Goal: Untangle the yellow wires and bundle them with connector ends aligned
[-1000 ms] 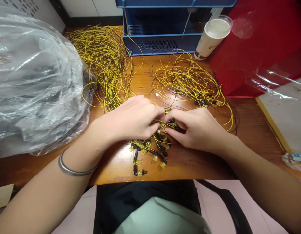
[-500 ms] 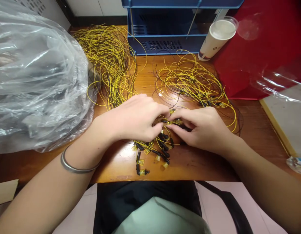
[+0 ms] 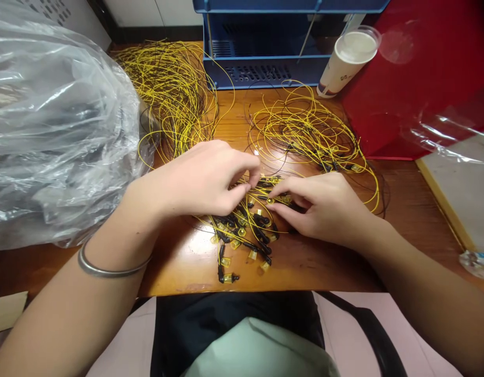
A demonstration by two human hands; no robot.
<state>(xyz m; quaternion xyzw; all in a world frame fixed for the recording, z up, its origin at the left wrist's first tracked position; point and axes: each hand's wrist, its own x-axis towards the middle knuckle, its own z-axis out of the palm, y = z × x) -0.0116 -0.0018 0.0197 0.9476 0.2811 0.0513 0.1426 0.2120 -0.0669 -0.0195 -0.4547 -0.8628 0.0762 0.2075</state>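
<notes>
My right hand [image 3: 324, 204] pinches a small black connector with a yellow clear tip [image 3: 270, 200] between thumb and index finger. To its left, my left hand [image 3: 210, 178] hovers over the wires, thumb and fingers curled close together; what lies between them, if anything, is too small to make out. Below both hands, several black connectors with yellow clear tips [image 3: 242, 231] lie in a loose cluster on the wooden table [image 3: 179, 267]. Yellow and black wires run from this cluster under my left hand to a large bundle [image 3: 171, 89] at the back left.
A looser coil of yellow and black wires [image 3: 304, 125] lies at the back right. Behind stand a blue rack [image 3: 261, 73] and a paper cup [image 3: 339, 65]. A red bag [image 3: 418, 94] is at the right, and a big clear plastic bag [image 3: 65, 136] fills the left.
My left hand has moved left and slightly up, away from my right hand, uncovering more connectors. My right hand has hardly moved and still pinches the connector.
</notes>
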